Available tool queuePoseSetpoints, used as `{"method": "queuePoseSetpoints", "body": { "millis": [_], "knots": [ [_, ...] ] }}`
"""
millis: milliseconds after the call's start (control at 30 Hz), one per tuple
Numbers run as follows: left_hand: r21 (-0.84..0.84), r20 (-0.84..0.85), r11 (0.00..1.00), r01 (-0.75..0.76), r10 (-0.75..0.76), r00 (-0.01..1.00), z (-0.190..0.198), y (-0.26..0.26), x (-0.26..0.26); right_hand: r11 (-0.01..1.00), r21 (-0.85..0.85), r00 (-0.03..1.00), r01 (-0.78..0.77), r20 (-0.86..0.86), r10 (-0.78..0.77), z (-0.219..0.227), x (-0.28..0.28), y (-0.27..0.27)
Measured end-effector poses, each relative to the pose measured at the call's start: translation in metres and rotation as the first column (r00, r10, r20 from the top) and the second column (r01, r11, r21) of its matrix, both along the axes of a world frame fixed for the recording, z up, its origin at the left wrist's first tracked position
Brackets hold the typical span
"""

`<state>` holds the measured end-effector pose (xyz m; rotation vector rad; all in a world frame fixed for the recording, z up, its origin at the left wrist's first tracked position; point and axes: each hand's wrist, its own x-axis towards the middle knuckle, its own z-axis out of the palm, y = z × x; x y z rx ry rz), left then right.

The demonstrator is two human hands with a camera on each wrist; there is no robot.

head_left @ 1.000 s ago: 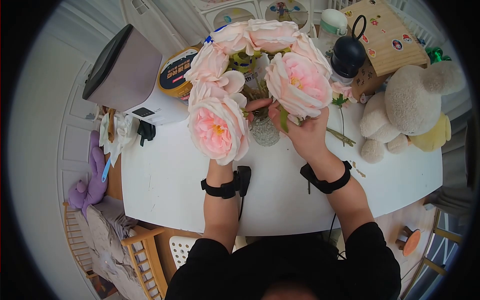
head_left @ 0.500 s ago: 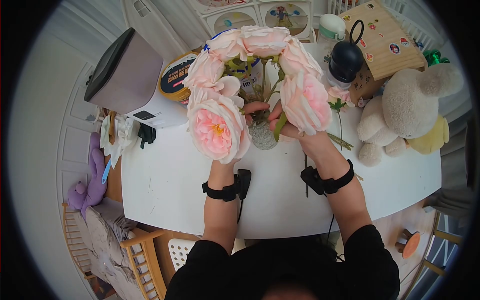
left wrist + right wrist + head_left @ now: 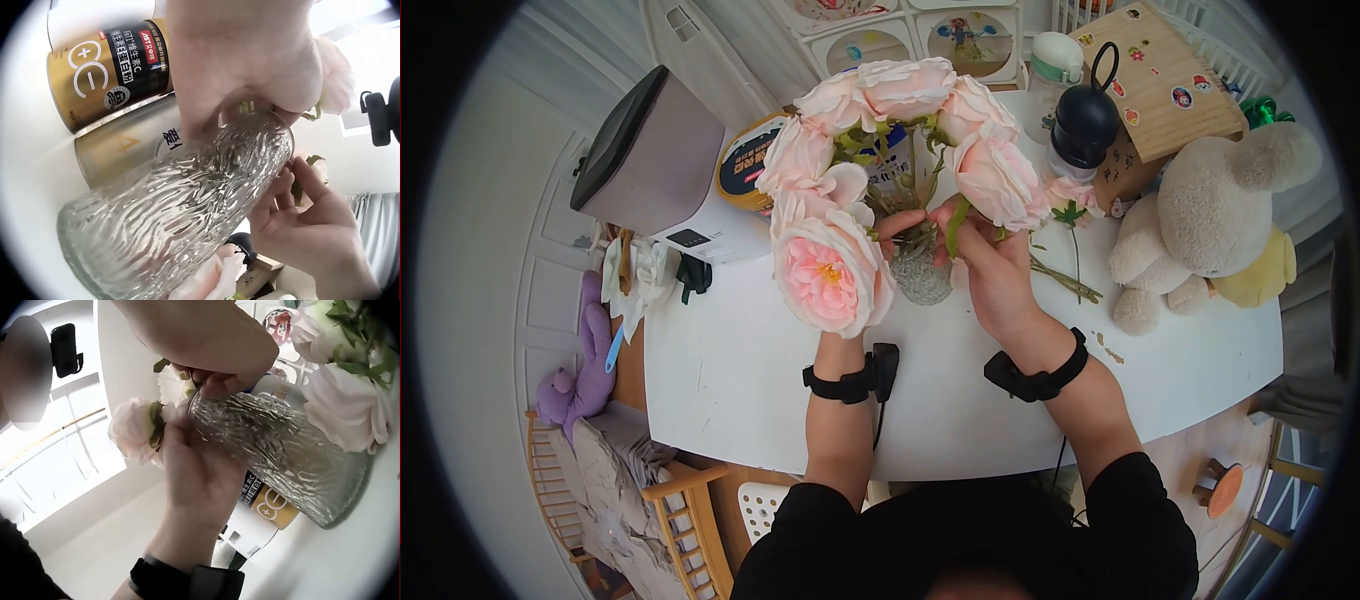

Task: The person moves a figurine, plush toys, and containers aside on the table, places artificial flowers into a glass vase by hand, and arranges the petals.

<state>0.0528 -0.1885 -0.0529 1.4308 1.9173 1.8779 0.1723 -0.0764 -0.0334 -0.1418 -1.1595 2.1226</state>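
The left hand [image 3: 203,478] curls its fingers round the glass vase [image 3: 922,278] near its rim; the right hand [image 3: 997,278] pinches a rose stem [image 3: 195,381] between closed fingers

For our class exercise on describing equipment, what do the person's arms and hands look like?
Black short sleeves cover the upper arms. Each wrist wears a black strap with a boxy black camera, and a thin black cable runs beside each forearm. The left hand and right hand wear no gloves. I can read no markings.

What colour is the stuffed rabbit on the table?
Light beige; the rabbit shows best in the head view.
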Motion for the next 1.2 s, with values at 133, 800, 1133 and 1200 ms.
{"method": "queuePoseSetpoints", "body": {
  "millis": [133, 800, 1133, 1200],
  "knots": [
    [0.039, 0.13, 0.998, 0.057, -0.062, 0.99, -0.007, -0.004, -0.004, 0.999, 0.028, 0.999, -0.033, -0.012, 0.033, -0.003, -0.001, 0.003],
    [-0.036, -0.056, 0.999, 0.022, -0.024, 0.998, -0.02, -0.008, -0.018, 0.812, 0.503, 0.912, -0.295, 0.402, 0.082, 0.013, 0.056, 0.078],
    [0.06, -0.005, 0.982, 0.176, -0.176, 0.984, -0.024, -0.006, -0.021, 0.352, 0.848, 0.694, -0.396, 0.528, -0.49, -0.008, 0.105, 0.097],
    [0.08, 0.092, 0.976, 0.201, -0.208, 0.974, -0.024, -0.007, -0.022, 0.226, 0.867, 0.665, -0.445, 0.488, -0.565, -0.024, 0.095, 0.092]
  ]
}}
